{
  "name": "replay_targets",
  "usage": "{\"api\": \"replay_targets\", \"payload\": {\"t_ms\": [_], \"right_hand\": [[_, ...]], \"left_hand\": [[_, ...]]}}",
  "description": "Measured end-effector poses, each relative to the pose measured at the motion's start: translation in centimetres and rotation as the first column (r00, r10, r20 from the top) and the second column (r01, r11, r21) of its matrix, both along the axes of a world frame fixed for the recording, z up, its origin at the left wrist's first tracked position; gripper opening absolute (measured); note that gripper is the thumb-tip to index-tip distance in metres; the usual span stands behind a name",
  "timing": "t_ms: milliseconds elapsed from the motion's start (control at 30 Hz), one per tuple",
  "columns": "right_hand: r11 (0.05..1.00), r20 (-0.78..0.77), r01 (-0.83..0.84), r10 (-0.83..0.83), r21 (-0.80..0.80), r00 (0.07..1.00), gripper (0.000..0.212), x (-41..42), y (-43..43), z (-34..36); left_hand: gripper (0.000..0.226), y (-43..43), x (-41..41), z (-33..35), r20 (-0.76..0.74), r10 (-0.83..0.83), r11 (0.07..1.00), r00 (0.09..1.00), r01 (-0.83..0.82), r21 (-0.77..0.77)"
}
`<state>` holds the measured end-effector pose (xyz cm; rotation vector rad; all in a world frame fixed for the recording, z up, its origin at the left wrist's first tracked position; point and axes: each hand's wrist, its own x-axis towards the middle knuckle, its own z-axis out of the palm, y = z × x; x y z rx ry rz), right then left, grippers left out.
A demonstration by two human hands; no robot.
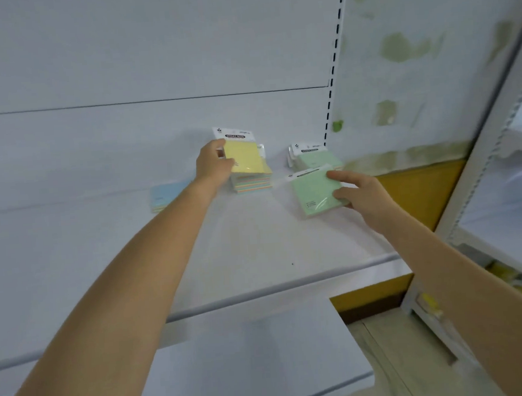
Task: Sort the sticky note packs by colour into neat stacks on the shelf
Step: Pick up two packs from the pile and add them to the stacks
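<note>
1. Head view: your left hand had its fingers clamped on a yellow pack, which was tilted up over the mixed pile on the shelf.
2. Your right hand pinched a green pack on the near side of the green stack at the far right.
3. A blue pack lay left of the pile.
4. To land it neatly, you probably needed to line the header cards up and square the edges before releasing.

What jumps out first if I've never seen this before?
A bare left arm and right arm reach onto a white shelf. At mid-shelf a yellow pack is held tilted over a multicoloured stack; rightward, a green pack is held before a green stack.
</note>
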<state>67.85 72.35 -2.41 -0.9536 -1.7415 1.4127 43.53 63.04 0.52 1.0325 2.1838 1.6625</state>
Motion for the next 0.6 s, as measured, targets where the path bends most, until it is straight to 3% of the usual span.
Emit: {"api": "replay_targets", "payload": {"t_ms": [167, 333, 467, 533, 600], "right_hand": [[1.0, -0.038, -0.007, 0.007, 0.016, 0.999, 0.042, -0.7, 2.4, 0.2], [0.999, -0.083, 0.033, -0.032, 0.009, 0.996, 0.042, -1.6, 4.7, 0.9], [0.994, -0.158, 0.111, -0.111, -0.006, 0.981, 0.043, -2.3, 7.0, 2.6], [0.99, -0.208, 0.136, -0.138, -0.023, 0.968, 0.044, -2.8, 8.0, 3.2], [0.989, -0.203, 0.145, -0.148, -0.033, 0.968, 0.045, -3.4, 9.0, 3.5]], "left_hand": [[0.043, 2.5, -0.3, -1.2, -0.03, 0.005, 0.995, 1.0, -0.008, -0.103], [0.035, 3.4, 0.0, -2.0, -0.268, 0.015, 0.969, 0.963, -0.08, -0.234], [0.034, 3.4, 1.0, -2.1, -0.523, 0.016, 0.962, 0.852, -0.156, -0.225], [0.033, 3.2, 2.8, -2.0, -0.615, -0.021, 0.982, 0.788, -0.098, -0.159], [0.033, 3.0, 5.0, -2.3, -0.671, -0.16, 0.977, 0.724, 0.018, -0.212]]}}
